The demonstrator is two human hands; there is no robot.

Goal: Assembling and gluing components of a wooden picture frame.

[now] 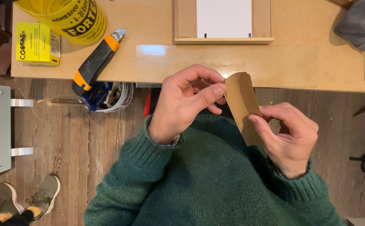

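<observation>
I see both hands raised in front of a green knitted sweater (207,175), just below the edge of the wooden table (299,62). The left hand (186,104) is bent at the wrist, its thumb and forefinger pinched on the upper left edge of a strip of brown card (241,104). The right hand (289,134) curls in from the other side, thumb pressed flat on the card's lower right part, the other fingers folded behind it. So both hands grip the card, which hangs tilted in the air between them, over my chest and clear of the table.

The card is thin, matt and tan, with a rounded top end and a slight bow along its length. On the table lies a clear plastic sheet (228,65), glossy, overhanging the near edge a little. Beyond it sits a shallow wooden frame (181,25) with a white sheet (224,16) inside. To the left rest a utility knife (96,62) with a black body and orange trim, a yellow tub (69,19) and a small yellow box (36,44). A grey cloth (360,23) is bunched at the far right corner. The floor is dark wooden planks (73,142).
</observation>
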